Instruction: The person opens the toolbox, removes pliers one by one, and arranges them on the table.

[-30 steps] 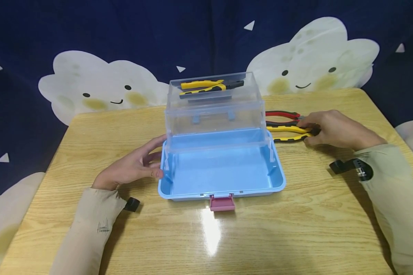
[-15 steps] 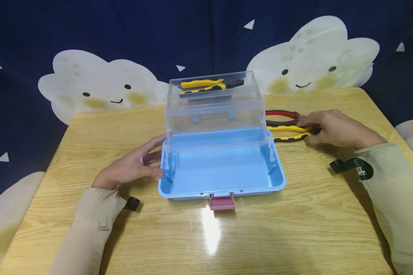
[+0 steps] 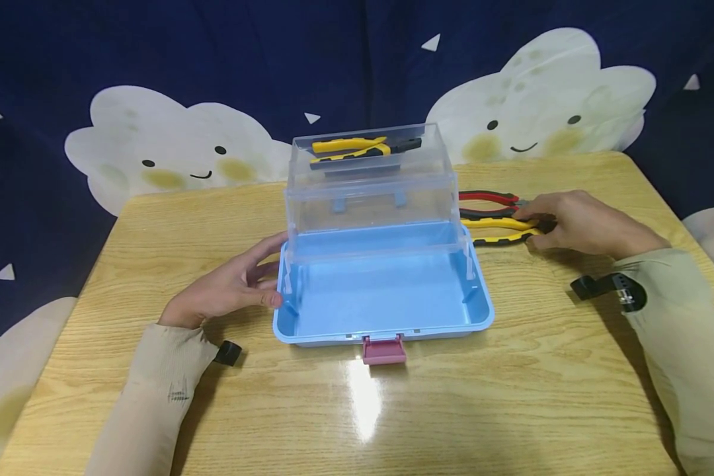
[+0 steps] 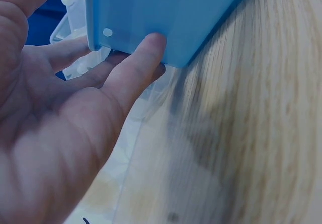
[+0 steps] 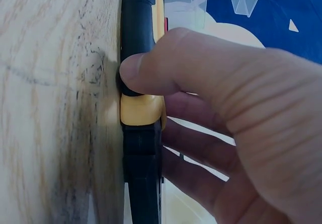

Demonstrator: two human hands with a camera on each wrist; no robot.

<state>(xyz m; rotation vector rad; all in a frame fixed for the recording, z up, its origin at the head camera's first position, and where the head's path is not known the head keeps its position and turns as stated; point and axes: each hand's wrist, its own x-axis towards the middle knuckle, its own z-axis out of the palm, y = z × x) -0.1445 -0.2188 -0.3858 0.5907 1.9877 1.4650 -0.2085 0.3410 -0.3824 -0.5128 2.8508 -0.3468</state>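
Observation:
A light blue toolbox (image 3: 381, 297) with clear raised trays stands on the table. My left hand (image 3: 226, 287) touches its left side; in the left wrist view fingertips (image 4: 151, 45) rest against the blue end wall (image 4: 173, 12). To the right of the box, my right hand (image 3: 583, 225) grips yellow-and-black pliers (image 3: 496, 223) near their pivot as they lie on the table. The right wrist view has my thumb on the black grip of these pliers (image 5: 138, 27), with the other fingers behind. Red-and-black pliers (image 3: 488, 196) lie just beyond them.
Another yellow-and-black pair of pliers (image 3: 357, 149) lies in the upper clear tray (image 3: 419, 173). A pink latch (image 3: 384, 350) hangs at the toolbox front. Behind the wooden table (image 3: 452, 410) is a dark blue cloth (image 3: 232, 53) with cloud prints.

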